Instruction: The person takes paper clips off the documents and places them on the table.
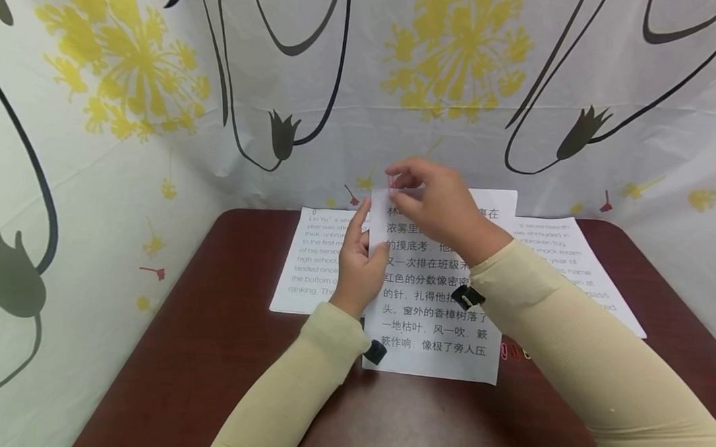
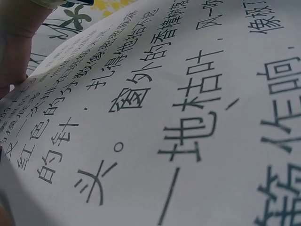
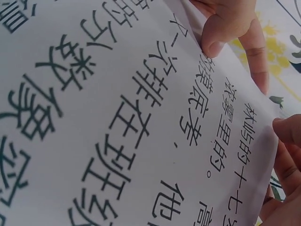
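Observation:
A printed sheet of paper [image 1: 436,288] with Chinese text is held upright, close to the camera. My left hand [image 1: 360,267] grips its left edge, thumb [image 3: 214,44] on the printed face and fingers behind. At the sheet's top left corner, my right hand [image 1: 435,200] pinches a pink paper clip [image 1: 391,183] between thumb and fingers. The right wrist view shows that hand [image 3: 288,141] right at the top edge, with the clip hidden there. Large characters on the sheet [image 2: 141,155] fill most of the left wrist view.
Behind the held sheet, printed English pages lie on the dark red table [image 1: 162,368]: a left page [image 1: 307,268] and a right page [image 1: 581,262]. Several small clips [image 1: 514,352] lie by the right forearm. A patterned curtain [image 1: 366,68] hangs along the table's back and sides.

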A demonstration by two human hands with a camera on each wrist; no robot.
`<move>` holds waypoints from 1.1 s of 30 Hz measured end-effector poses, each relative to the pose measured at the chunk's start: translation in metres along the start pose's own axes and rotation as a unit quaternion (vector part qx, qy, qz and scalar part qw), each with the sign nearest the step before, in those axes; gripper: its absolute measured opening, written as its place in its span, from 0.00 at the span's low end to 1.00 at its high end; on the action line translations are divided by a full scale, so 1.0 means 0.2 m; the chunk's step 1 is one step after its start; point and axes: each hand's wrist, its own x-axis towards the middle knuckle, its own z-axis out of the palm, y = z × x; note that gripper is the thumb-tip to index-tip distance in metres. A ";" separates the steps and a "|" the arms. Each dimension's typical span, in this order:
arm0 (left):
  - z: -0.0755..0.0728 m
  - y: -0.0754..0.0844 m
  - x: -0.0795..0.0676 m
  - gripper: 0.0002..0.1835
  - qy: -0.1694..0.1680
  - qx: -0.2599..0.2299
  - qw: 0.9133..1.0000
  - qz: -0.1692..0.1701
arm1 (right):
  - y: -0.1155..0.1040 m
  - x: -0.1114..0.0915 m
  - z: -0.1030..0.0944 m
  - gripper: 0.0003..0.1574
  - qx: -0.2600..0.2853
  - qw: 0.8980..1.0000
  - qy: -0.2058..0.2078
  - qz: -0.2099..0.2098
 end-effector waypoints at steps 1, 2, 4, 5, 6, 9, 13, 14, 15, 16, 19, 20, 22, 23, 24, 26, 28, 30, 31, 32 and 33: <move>0.00 0.00 0.00 0.45 0.000 -0.001 1.000 0.001 | 0.00 0.00 0.00 0.22 0.005 1.000 0.003 -0.001; 0.00 0.00 0.00 0.46 0.000 -0.001 1.000 0.002 | 0.00 0.00 0.00 0.22 0.010 1.000 0.006 -0.002; 0.00 0.00 0.00 0.45 0.000 -0.002 1.000 0.003 | -0.01 0.00 -0.01 0.22 0.020 1.000 0.012 -0.003; 0.00 0.00 0.00 0.45 0.000 -0.002 1.000 0.004 | -0.01 0.00 -0.01 0.22 0.025 1.000 0.015 -0.004; 0.00 0.00 0.00 0.45 0.000 -0.002 1.000 0.003 | -0.01 0.00 -0.01 0.22 0.028 0.999 0.018 -0.003; 0.00 0.00 0.00 0.45 0.000 -0.002 1.000 0.000 | -0.01 0.00 -0.02 0.22 0.031 0.999 0.024 0.002; 0.00 0.00 0.00 0.45 0.002 -0.002 1.000 -0.004 | -0.01 0.00 -0.04 0.22 0.034 0.999 0.030 0.012; 0.00 0.00 0.00 0.45 0.002 -0.002 1.000 -0.005 | -0.01 -0.01 -0.04 0.22 0.037 0.999 0.030 0.016; 0.00 0.00 0.00 0.45 0.003 -0.002 1.000 -0.006 | -0.01 -0.01 -0.04 0.22 0.041 0.998 0.030 0.020; 0.00 0.00 0.00 0.45 0.003 -0.001 1.000 -0.007 | -0.01 -0.01 -0.05 0.22 0.044 0.998 0.030 0.023; 0.00 0.00 0.00 0.46 0.000 -0.004 1.000 -0.008 | 0.00 -0.01 -0.06 0.22 0.053 0.997 0.033 0.035; 0.00 0.00 0.00 0.46 -0.001 -0.005 1.000 -0.009 | 0.00 -0.02 -0.07 0.21 0.055 0.997 0.035 0.036; 0.00 0.00 0.00 0.46 -0.002 -0.006 1.000 -0.010 | 0.00 -0.02 -0.08 0.21 0.058 0.997 0.039 0.037; 0.00 0.00 0.00 0.47 -0.003 -0.007 1.000 -0.010 | 0.00 -0.02 -0.09 0.21 0.058 0.997 0.041 0.039; 0.00 0.01 0.00 0.47 -0.002 -0.008 1.000 -0.011 | 0.00 -0.03 -0.10 0.21 0.059 0.997 0.042 0.040; 0.00 0.01 0.00 0.47 -0.001 -0.008 1.000 -0.012 | 0.01 -0.03 -0.12 0.20 0.059 0.996 0.044 0.040; 0.00 0.01 0.00 0.47 0.001 -0.009 1.000 -0.013 | 0.01 -0.03 -0.13 0.20 0.060 0.996 0.045 0.041; 0.00 0.01 0.00 0.47 0.002 -0.008 1.000 -0.014 | 0.00 -0.04 -0.15 0.20 0.057 0.997 0.046 0.035; 0.00 0.01 0.00 0.47 0.002 -0.007 1.000 -0.014 | 0.01 -0.04 -0.15 0.20 0.055 0.997 0.047 0.031; 0.00 0.01 0.00 0.47 0.001 -0.006 1.000 -0.014 | 0.01 -0.04 -0.16 0.20 0.053 0.997 0.046 0.029; 0.00 0.01 0.00 0.47 0.001 -0.006 1.000 -0.014 | 0.01 -0.05 -0.16 0.20 0.052 0.997 0.047 0.026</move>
